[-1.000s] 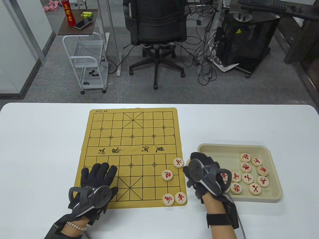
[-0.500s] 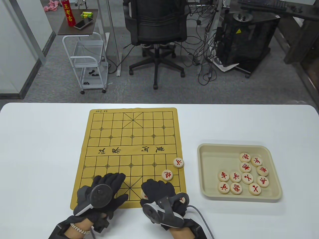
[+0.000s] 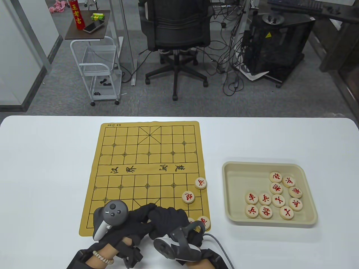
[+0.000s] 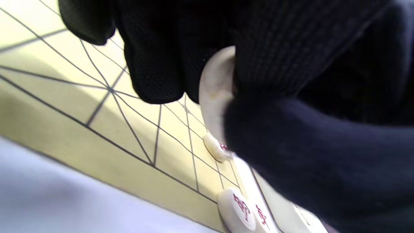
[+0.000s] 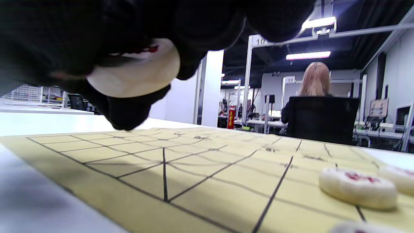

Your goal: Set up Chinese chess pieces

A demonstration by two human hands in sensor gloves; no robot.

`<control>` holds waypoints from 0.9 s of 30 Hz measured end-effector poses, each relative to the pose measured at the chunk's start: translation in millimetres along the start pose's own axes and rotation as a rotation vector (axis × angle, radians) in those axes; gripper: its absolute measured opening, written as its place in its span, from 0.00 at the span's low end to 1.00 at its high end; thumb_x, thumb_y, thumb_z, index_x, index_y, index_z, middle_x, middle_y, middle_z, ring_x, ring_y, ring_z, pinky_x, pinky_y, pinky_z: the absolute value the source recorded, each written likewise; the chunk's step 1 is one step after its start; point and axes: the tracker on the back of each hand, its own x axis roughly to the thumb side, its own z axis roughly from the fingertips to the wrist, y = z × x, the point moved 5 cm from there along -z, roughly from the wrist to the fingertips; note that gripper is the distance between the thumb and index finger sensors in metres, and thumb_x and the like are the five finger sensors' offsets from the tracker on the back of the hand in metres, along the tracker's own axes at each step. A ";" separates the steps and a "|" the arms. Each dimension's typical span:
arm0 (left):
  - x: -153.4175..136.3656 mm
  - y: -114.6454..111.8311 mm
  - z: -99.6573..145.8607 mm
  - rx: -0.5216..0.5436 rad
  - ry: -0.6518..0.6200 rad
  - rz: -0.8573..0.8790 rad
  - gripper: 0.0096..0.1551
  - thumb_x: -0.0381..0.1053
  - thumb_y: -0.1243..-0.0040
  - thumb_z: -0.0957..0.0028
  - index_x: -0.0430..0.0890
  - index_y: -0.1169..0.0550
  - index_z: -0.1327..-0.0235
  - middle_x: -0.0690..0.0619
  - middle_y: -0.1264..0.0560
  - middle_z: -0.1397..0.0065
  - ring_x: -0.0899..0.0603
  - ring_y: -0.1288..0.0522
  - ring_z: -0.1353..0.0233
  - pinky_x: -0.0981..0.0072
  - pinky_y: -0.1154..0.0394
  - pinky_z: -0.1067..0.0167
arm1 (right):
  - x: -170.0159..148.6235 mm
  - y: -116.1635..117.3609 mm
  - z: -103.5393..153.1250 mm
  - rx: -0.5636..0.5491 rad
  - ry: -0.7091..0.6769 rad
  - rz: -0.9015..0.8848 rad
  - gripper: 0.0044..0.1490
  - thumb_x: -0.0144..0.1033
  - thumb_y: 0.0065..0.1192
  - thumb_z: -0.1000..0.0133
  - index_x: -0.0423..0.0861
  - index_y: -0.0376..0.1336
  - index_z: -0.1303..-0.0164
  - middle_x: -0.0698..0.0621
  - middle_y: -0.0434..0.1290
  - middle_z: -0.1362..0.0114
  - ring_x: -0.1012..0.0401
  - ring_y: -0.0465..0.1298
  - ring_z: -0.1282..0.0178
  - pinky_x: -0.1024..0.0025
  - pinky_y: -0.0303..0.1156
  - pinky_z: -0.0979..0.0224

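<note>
Over the near edge of the yellow chess board point(image 3: 145, 157) my two gloved hands meet. A round pale chess piece with a red character point(image 5: 136, 72) hangs just above the board, held in my right hand point(image 3: 158, 217). In the left wrist view the same piece point(image 4: 215, 94) stands edge-on, pinched between my left hand's fingers point(image 4: 152, 71). My left hand point(image 3: 150, 209) reaches in from the left; in the table view both hands hide the piece. Two pieces point(image 3: 201, 183) point(image 3: 188, 197) lie on the board's right side, and a third point(image 3: 204, 222) shows at its near right corner.
A beige tray point(image 3: 224, 190) stands right of the board with several red-lettered pieces point(image 3: 276, 196) in it. Behind the white table are an office chair point(image 3: 175, 30), a small cart point(image 3: 98, 70) and loose cables on the floor.
My right hand left the tray side with a piece and came to the board's near edge. My left hand lifted off the board and turned right to meet it.
</note>
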 end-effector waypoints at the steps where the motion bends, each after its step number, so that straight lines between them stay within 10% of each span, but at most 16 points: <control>1: -1.8 6.4 0.4 0.007 0.001 -0.031 0.40 0.54 0.24 0.62 0.50 0.25 0.33 0.50 0.16 0.40 0.38 0.15 0.40 0.31 0.32 0.33 | -8.9 2.5 0.6 0.017 0.022 0.010 0.48 0.63 0.73 0.54 0.56 0.59 0.26 0.53 0.70 0.24 0.63 0.77 0.38 0.56 0.75 0.31; 7: -18.4 43.8 5.7 -0.008 0.046 -0.186 0.36 0.53 0.22 0.63 0.53 0.22 0.37 0.50 0.14 0.41 0.38 0.14 0.40 0.31 0.32 0.33 | -74.4 18.7 13.5 0.168 0.248 0.079 0.57 0.68 0.64 0.51 0.56 0.47 0.14 0.47 0.53 0.11 0.45 0.63 0.12 0.34 0.57 0.17; 27: -101.9 74.7 7.4 -0.237 0.453 -0.559 0.31 0.51 0.20 0.65 0.56 0.17 0.44 0.51 0.13 0.39 0.38 0.14 0.38 0.34 0.32 0.32 | -105.7 19.5 22.6 0.184 0.356 0.102 0.56 0.67 0.63 0.50 0.56 0.48 0.14 0.46 0.53 0.10 0.43 0.60 0.11 0.30 0.53 0.17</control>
